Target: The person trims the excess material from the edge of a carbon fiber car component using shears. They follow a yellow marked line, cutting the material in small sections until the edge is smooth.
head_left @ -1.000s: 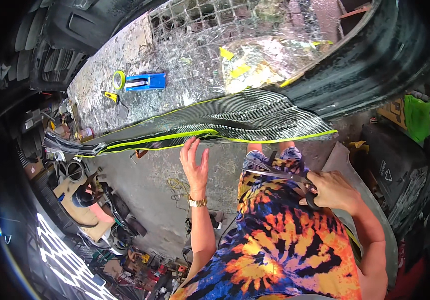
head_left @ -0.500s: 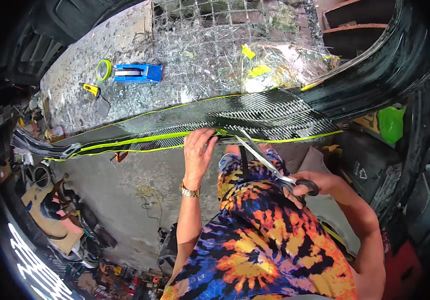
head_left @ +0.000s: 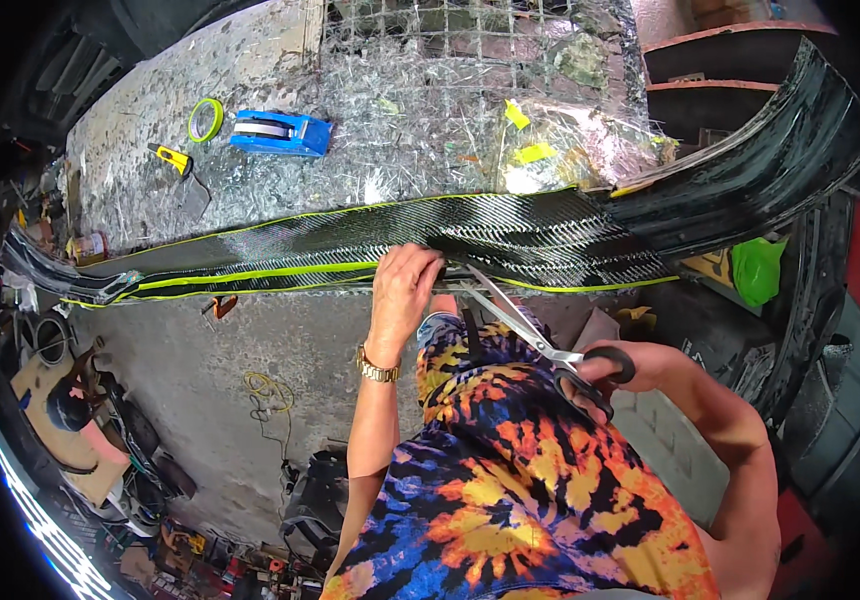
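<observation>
A long black woven carbon-fiber sheet [head_left: 530,235], edged with yellow-green tape [head_left: 260,270], lies along the front of the battered workbench [head_left: 200,70] on a long curved dark part [head_left: 740,170]. My left hand [head_left: 405,290] is closed on the sheet's near edge, fingertips pinched at the tape. My right hand [head_left: 618,368] grips black-handled metal scissors [head_left: 530,335]; their blades are apart, the tips at that edge just right of my left fingers. Farther back on the bench are a green tape roll [head_left: 205,118], a blue tape dispenser [head_left: 278,132] and a yellow cutter [head_left: 170,158].
A co-worker [head_left: 80,420] is at a brown board low at the left, among car parts. A yellow cable [head_left: 265,390] lies on the concrete floor [head_left: 220,440]. An orange clamp [head_left: 222,305] hangs below the bench edge; a green bag [head_left: 755,272] and dark panels stand at the right.
My left hand has risen to the sheet's edge and closed on it. The scissors have moved up and left to that edge, with their blades now apart.
</observation>
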A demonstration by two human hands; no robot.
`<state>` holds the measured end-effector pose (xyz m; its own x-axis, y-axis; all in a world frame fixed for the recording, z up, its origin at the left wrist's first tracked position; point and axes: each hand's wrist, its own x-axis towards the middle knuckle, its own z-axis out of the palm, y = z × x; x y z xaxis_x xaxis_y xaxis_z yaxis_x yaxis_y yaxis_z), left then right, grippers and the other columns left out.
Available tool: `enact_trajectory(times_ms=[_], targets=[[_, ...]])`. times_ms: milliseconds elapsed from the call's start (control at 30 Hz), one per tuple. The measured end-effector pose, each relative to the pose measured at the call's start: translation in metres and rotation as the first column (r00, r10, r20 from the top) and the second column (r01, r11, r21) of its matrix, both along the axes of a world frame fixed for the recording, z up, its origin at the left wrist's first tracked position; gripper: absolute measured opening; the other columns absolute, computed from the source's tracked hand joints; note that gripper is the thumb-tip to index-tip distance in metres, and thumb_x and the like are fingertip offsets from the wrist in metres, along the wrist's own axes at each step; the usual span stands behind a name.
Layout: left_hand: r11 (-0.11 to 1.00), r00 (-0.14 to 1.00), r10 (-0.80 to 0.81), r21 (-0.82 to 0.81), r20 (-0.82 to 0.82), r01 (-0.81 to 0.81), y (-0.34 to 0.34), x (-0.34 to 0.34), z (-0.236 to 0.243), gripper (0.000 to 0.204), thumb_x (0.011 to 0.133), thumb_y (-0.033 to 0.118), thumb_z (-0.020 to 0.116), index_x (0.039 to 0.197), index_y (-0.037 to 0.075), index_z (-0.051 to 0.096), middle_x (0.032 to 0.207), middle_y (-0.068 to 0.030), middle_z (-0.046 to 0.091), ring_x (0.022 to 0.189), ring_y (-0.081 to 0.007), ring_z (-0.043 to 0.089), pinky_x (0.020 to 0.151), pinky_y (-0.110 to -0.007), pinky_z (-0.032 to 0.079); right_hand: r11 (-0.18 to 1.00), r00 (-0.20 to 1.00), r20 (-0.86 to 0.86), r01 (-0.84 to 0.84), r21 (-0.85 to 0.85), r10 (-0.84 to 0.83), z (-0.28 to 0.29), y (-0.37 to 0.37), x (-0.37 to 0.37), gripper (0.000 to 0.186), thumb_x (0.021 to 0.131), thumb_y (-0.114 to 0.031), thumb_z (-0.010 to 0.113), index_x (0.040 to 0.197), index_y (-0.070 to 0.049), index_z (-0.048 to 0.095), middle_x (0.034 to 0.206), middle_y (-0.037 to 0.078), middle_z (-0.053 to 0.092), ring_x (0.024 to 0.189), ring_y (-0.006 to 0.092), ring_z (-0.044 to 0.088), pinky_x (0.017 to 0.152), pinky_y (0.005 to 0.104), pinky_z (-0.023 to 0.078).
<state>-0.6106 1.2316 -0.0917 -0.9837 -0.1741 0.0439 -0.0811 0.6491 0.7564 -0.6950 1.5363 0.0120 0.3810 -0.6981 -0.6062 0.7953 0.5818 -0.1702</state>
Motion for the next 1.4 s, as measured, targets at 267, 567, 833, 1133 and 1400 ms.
enact_trajectory(times_ms=[267, 567, 833, 1133, 1400], targets=[[0.998, 0.997, -0.062, 0.005, 0.047, 0.061, -0.012, 0.013, 0.007, 0.010, 0.081, 0.007, 0.069, 0.089, 0.003, 0.067, 0.085, -0.0089, 0.062, 0.082, -0.0293, 0.058, 0.077, -0.039, 0.045, 0.729, -0.252, -0.814, -0.361, 0.581, 0.524, 0.081, -0.047, -0.030, 0.037, 0.068, -0.021, 0.072, 0.092, -0.001, 0.052, 0.088, 0.018, 0.061, 0.079, 0.0400, 0.062, 0.068, 0.0465, 0.048], [0.999, 0.999, -0.047, -0.007, -0.007, 0.047, -0.022, 0.037, 0.000, 0.012, 0.080, 0.009, 0.069, 0.091, 0.004, 0.068, 0.091, -0.0075, 0.064, 0.087, -0.0274, 0.059, 0.079, -0.039, 0.045, 0.488, -0.687, -0.595, -0.383, 0.784, 0.416, 0.062, -0.091, -0.025, 0.035, 0.068, -0.022, 0.070, 0.094, -0.001, 0.057, 0.086, 0.011, 0.062, 0.076, 0.0235, 0.065, 0.064, 0.0355, 0.051], [0.997, 0.987, 0.048, -0.060, -0.153, -0.058, -0.031, 0.038, 0.014, 0.012, 0.083, 0.010, 0.069, 0.090, 0.002, 0.066, 0.088, -0.0089, 0.064, 0.082, -0.0257, 0.061, 0.071, -0.037, 0.045, 0.543, -0.494, -0.709, -0.458, 0.704, 0.503, 0.050, -0.104, -0.020, 0.039, 0.066, -0.024, 0.073, 0.092, 0.003, 0.058, 0.078, 0.018, 0.064, 0.073, 0.0316, 0.067, 0.062, 0.0407, 0.052], [0.210, 0.740, 0.186, 0.709, 0.647, -0.673, 0.017, 0.036, -0.005, 0.027, 0.095, 0.028, 0.063, 0.087, 0.002, 0.065, 0.065, -0.0038, 0.065, 0.043, -0.0058, 0.052, 0.037, -0.019, 0.034, 0.986, 0.970, -0.201, -0.112, 0.121, 0.135, 0.013, -0.024, -0.022, 0.055, 0.081, -0.053, 0.071, 0.092, 0.000, 0.058, 0.072, 0.006, 0.061, 0.064, 0.0135, 0.061, 0.057, 0.0277, 0.046], [0.187, 0.634, 0.197, 0.606, 0.748, -0.773, 0.038, -0.022, -0.025, 0.032, 0.093, 0.029, 0.066, 0.073, 0.006, 0.057, 0.057, -0.0063, 0.063, 0.040, -0.0092, 0.055, 0.034, -0.019, 0.038, 1.000, 0.999, 0.044, -0.028, -0.012, 0.028, -0.046, -0.015, -0.051, 0.052, 0.088, -0.056, 0.061, 0.080, -0.004, 0.060, 0.075, 0.004, 0.061, 0.066, 0.0129, 0.063, 0.061, 0.0270, 0.050]])
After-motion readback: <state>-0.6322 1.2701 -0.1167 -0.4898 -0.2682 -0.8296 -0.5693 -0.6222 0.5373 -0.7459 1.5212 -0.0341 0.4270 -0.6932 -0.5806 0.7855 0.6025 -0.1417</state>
